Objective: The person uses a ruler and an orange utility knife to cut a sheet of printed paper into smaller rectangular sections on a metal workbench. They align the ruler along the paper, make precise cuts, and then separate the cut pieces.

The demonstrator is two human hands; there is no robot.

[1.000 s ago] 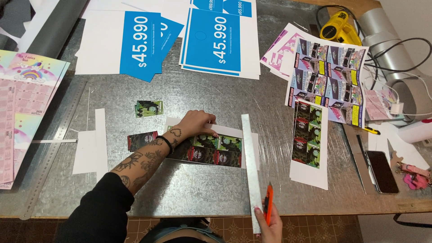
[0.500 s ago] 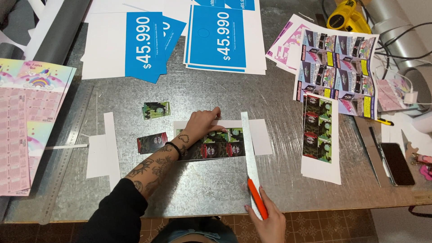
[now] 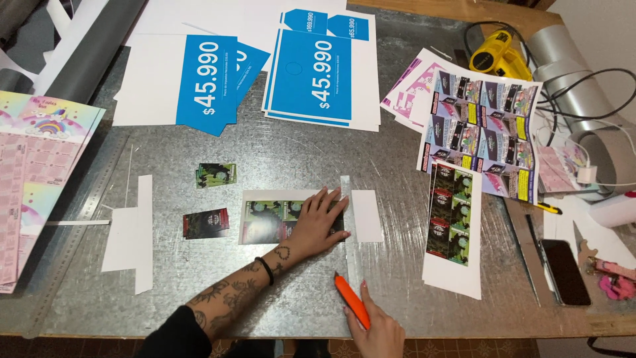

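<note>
On the metal worktop: left hand, fingers spread flat, pressing printed card sheet beside steel ruler; right hand, fingers closed around orange cutter.

My left hand covers part of the card sheet and the metal ruler. My right hand is cut off by the bottom edge.

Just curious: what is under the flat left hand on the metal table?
The left hand presses on a printed card sheet and a steel ruler at its fingertips. The cards directly beneath the palm are hidden.
</note>
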